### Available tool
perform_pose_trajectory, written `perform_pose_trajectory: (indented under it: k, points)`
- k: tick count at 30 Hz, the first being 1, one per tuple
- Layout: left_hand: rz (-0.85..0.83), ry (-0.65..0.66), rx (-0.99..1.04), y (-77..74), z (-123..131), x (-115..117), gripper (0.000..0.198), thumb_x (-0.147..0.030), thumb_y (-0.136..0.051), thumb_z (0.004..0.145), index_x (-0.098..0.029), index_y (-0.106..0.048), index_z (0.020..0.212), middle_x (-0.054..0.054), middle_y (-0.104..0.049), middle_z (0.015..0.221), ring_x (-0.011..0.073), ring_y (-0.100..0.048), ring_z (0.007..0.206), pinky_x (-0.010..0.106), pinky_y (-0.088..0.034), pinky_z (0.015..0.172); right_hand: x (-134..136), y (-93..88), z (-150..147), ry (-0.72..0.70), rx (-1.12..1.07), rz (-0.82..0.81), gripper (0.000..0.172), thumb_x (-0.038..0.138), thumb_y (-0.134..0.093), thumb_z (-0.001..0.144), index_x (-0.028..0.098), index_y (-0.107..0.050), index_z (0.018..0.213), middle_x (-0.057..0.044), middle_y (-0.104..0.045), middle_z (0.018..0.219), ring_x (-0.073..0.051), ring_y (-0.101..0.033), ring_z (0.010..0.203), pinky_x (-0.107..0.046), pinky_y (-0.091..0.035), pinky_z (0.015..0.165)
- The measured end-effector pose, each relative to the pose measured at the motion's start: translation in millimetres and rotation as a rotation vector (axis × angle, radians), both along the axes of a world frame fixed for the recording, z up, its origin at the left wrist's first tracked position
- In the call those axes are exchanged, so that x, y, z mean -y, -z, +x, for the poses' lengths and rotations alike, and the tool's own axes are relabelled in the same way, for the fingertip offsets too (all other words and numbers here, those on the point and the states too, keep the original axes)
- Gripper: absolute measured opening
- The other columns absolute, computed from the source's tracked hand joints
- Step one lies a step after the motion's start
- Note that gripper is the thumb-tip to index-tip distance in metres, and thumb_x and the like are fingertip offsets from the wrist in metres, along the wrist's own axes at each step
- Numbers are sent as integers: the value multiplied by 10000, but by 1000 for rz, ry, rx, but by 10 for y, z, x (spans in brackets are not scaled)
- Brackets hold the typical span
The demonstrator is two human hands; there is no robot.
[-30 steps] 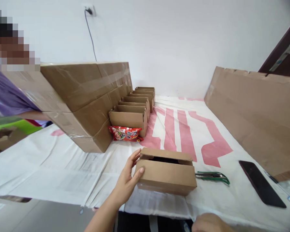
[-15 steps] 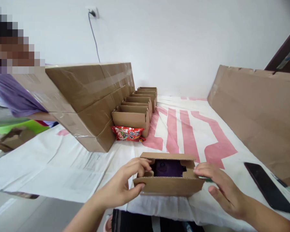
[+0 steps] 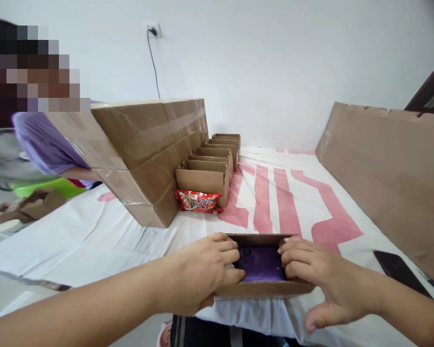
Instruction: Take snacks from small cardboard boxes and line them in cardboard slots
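1. At far left, a co-worker's purple sleeve (image 3: pixel 50 144) shows behind the tall stack of taped cartons (image 3: pixel 144 154), which hides part of the arm.
2. The stack stands on the cloth-covered desk (image 3: pixel 90 236), walling off its left side.
3. Right beside it, a row of open cardboard boxes (image 3: pixel 202 180) runs back towards the wall; a red printed food packet (image 3: pixel 198 201) lies before the nearest.
4. At the desk's near edge, between both hands, sits a small open carton (image 3: pixel 267 290) with a purple item (image 3: pixel 262 264) inside.
5. Further right lie a black smartphone (image 3: pixel 401 272), partly behind the right forearm, and an upright cardboard panel (image 3: pixel 386 188).
6. Left grip (image 3: pixel 220 265): fingers bent over the carton's left end; whether it clasps anything, I cannot tell.
7. Right grip (image 3: pixel 296 289): loose, fingers curled over the right end, thumb spread well away.
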State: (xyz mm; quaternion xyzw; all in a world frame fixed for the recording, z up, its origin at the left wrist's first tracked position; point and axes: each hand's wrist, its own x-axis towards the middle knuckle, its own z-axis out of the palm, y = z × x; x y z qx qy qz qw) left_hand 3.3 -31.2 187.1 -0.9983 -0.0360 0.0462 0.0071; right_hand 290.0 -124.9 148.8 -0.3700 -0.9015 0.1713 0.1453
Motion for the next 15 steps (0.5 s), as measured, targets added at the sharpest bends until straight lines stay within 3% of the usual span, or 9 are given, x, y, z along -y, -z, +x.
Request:
perform_pose_trajectory:
  k: [3,6,8,11,15]
  points:
    - [69,-13,-44,-15,5,17,370,-434,-764,723,-218,-675,1010,84,-697,1126,283,-607,1122,418,-401,1015,-32,-2,-21,15,7,51,681,825,-419,817,179,-633,855,-98,-585,941,-242,-537,897,-516,-412,1024]
    - [133,11,-20,35,-17,8,344,-430,-781,698,-208,-687,943,98,-679,1236,312,-572,1210,457,-343,1088,-66,-60,-31,4,49,105,701,823,-310,853,193,-605,773,-70,-553,853,-222,-515,829,-528,-389,1042]
    - [173,10,4,91,-46,3,289,-391,-778,688,-210,-681,891,95,-731,1097,316,-602,1158,483,-312,1118,-85,-126,-35,-7,95,139,707,779,-218,901,199,-593,754,-59,-547,809,-215,-509,797,-518,-402,1021]
    - [253,-15,32,173,-93,17,150,-320,-729,710,-225,-652,797,59,-725,786,285,-655,902,495,-331,1108,-114,-218,-33,1,173,166,675,671,-162,973,201,-587,739,-56,-552,761,-207,-488,737,-425,-473,820]
    - [330,-23,64,249,-134,90,185,-287,-750,683,-212,-661,827,57,-709,734,269,-629,745,515,-313,1129,-160,-244,-3,69,287,180,376,402,-375,1024,197,-643,857,-51,-605,786,-200,-533,732,-347,-442,677]
